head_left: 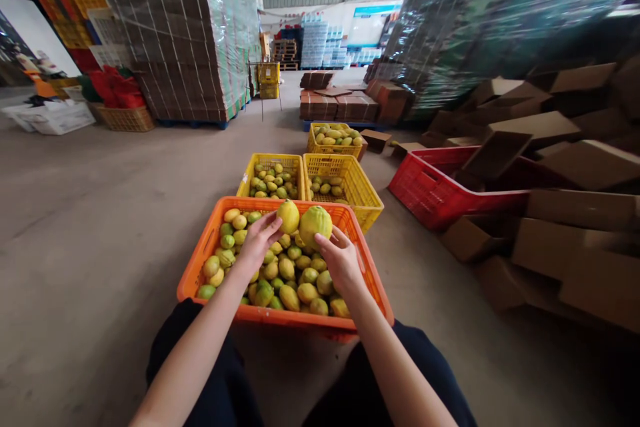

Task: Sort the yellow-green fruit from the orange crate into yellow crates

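Note:
My left hand (261,239) grips a yellow lemon (289,217) by its left side. A bigger, bumpy yellow-green lemon (315,225) is in my right hand (342,259), its thumb pressed on the front. The two fruits are held up side by side, over the far half of an orange plastic crate (200,247). Many green and yellow lemons (287,269) fill the bottom of that crate, below my hands. My forearms reach across its near rim.
Beyond the orange crate stand two yellow crates (367,190) with lemons, and a third yellow crate (311,141) behind them. A red crate (434,190) and heaped cardboard boxes (570,240) lie to the right. Wrapped pallet stacks (170,33) rise at both sides.

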Demonstrator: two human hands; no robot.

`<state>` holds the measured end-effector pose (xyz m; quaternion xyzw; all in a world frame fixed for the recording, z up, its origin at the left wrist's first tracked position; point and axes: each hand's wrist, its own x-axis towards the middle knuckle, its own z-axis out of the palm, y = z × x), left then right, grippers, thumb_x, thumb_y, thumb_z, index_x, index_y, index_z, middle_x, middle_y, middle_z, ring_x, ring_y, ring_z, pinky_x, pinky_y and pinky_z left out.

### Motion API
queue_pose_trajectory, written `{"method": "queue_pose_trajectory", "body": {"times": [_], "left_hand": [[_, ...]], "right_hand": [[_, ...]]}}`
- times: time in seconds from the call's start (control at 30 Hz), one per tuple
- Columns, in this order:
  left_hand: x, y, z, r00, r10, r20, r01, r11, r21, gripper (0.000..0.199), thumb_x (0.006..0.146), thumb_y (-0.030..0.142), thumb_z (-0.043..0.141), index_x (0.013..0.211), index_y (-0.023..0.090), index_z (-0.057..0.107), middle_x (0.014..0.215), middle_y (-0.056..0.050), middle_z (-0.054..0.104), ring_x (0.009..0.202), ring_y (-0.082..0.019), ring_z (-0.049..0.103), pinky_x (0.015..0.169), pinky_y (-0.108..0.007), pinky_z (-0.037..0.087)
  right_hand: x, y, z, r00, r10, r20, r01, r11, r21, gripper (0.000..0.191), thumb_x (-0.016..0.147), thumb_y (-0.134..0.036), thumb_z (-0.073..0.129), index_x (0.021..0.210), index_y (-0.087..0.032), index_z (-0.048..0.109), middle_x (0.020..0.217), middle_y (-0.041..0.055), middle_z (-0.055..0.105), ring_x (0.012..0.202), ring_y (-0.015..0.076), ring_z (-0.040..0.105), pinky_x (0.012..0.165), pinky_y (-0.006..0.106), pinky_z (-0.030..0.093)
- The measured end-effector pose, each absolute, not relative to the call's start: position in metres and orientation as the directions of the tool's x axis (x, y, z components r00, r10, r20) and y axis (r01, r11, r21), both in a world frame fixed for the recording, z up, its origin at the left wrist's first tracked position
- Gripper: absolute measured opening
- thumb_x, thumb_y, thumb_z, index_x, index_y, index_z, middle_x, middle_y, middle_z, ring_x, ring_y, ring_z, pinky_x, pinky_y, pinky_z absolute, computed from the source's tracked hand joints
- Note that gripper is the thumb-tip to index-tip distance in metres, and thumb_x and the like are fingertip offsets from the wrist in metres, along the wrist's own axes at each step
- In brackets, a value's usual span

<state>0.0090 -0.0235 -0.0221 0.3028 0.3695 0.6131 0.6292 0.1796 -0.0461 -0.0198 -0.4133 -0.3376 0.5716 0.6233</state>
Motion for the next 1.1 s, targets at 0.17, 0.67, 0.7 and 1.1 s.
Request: {"method": "queue_pose_trajectory", "body": {"times": [0.17, 0.67, 0.7, 1.1], "left_hand": [[0.006, -0.020, -0.021, -0.059, 0.989, -0.132, -0.579, 0.073, 0.812, 0.037, 0.064, 0.033, 0.086, 0.092, 0.017, 0.067, 0.098, -0.006, 0.074, 0.103, -0.025, 0.069, 0.095, -0.041, 0.055], [0.015, -0.022, -0.037, 0.068, 0.995, -0.069, -0.306, 0.086, 0.948, 0.047, 0.060, 0.044, 0.088, 0.095, 0.016, 0.071, 0.099, -0.008, 0.073, 0.097, -0.024, 0.068, 0.087, -0.036, 0.055], [0.016, -0.023, -0.037, 0.077, 0.994, -0.071, -0.316, 0.092, 0.944, 0.046, 0.063, 0.045, 0.087, 0.096, 0.018, 0.070, 0.101, -0.008, 0.072, 0.098, -0.024, 0.067, 0.086, -0.036, 0.056], [0.011, -0.024, -0.029, 0.043, 0.995, -0.086, -0.280, 0.095, 0.955, 0.047, 0.063, 0.041, 0.088, 0.101, 0.020, 0.073, 0.108, -0.008, 0.073, 0.108, -0.026, 0.065, 0.093, -0.035, 0.052]], "right_hand": [[0.182, -0.044, -0.023, 0.140, 0.985, -0.099, -0.478, -0.021, -0.878, 0.046, 0.051, -0.036, 0.089, 0.091, -0.024, 0.068, 0.084, -0.0005, 0.074, 0.076, 0.0190, 0.069, 0.065, 0.029, 0.054], [0.175, -0.051, -0.026, -0.019, 0.999, -0.044, -0.284, -0.048, -0.958, 0.045, 0.056, -0.043, 0.089, 0.090, -0.019, 0.073, 0.088, 0.0046, 0.075, 0.080, 0.0233, 0.069, 0.077, 0.035, 0.057], [0.175, -0.051, -0.027, -0.033, 0.998, -0.057, -0.298, -0.064, -0.953, 0.043, 0.057, -0.043, 0.089, 0.089, -0.019, 0.072, 0.088, 0.0047, 0.075, 0.080, 0.0235, 0.069, 0.077, 0.035, 0.057], [0.176, -0.047, -0.030, -0.059, 0.985, -0.163, -0.407, -0.173, -0.897, 0.040, 0.068, -0.048, 0.079, 0.097, -0.026, 0.062, 0.100, 0.0036, 0.073, 0.088, 0.0282, 0.071, 0.068, 0.038, 0.058]]}}
